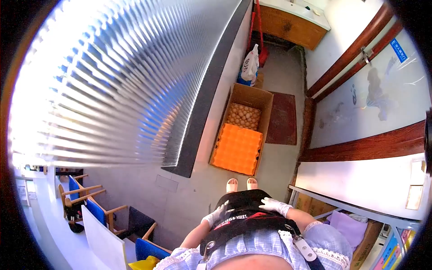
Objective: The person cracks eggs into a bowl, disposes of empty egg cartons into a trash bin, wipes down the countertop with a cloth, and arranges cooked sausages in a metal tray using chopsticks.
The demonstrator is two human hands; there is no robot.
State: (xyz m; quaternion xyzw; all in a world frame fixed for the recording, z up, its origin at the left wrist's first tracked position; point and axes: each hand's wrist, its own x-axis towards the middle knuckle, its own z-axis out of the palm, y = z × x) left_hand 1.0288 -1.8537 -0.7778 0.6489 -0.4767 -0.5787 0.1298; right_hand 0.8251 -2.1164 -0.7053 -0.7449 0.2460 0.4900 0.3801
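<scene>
My left hand (pixel 215 216), in a white glove, rests on the black apron (pixel 243 204) at my waist, its fingers extended. On the other side of the apron lies my right hand (pixel 275 206), also white-gloved, with its fingers spread flat and nothing held. Beyond my feet stands an open cardboard box (pixel 262 101) on the floor. An orange egg tray (pixel 237 149) covers its near part, and many brown eggs (pixel 243 116) show in the far part. Neither hand touches the box.
Ribbed glass (pixel 121 85) fills the upper left. Chairs (pixel 96 211) stand at lower left. A dark red mat (pixel 281 119) lies beside the box, with a white bag (pixel 250 66) behind it. A door (pixel 373 94) and a metal rack (pixel 351 210) are on the right.
</scene>
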